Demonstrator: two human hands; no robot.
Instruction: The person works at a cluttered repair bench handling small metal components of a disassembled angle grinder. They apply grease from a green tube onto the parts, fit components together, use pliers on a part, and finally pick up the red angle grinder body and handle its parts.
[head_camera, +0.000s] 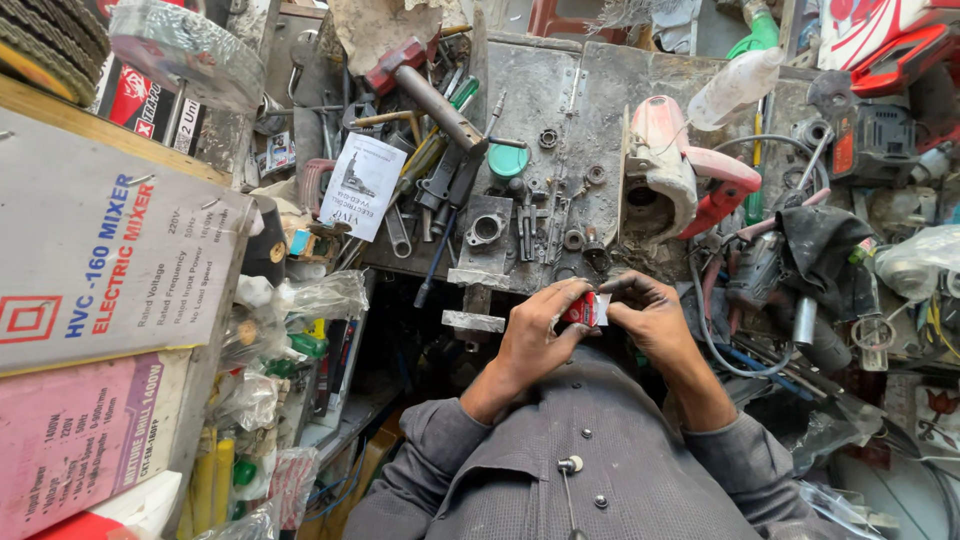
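A small red and white packet (586, 309) sits between both my hands, close to my chest at the near edge of a grimy metal workbench (560, 90). My left hand (535, 335) curls around its left side. My right hand (645, 312) pinches its right end with the fingertips. What is inside the packet is hidden. My grey buttoned shirt (590, 455) fills the bottom of the view.
The bench holds a hammer (425, 90), screwdrivers, wrenches, a folded paper leaflet (362, 187), a small metal housing (486, 228) and a pink and white power tool (670, 165). Cardboard boxes (100, 260) stand stacked at left. Cables, bags and other tools crowd the right.
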